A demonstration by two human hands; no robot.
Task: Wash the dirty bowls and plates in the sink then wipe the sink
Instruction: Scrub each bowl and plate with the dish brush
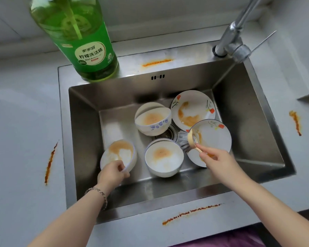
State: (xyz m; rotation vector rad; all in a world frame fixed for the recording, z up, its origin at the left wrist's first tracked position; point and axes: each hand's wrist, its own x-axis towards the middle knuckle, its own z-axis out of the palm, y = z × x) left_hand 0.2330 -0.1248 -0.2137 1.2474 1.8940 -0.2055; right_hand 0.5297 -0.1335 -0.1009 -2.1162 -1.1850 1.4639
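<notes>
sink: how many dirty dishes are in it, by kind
bowls: 5, it seems: one single and two nested pairs
plates: 2
total: 7

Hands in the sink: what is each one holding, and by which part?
The left hand grips a dirty bowl by its near rim; the right hand pinches the dish brush by its wooden handle.

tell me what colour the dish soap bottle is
The dish soap bottle is translucent green; the head view shows it.
</notes>
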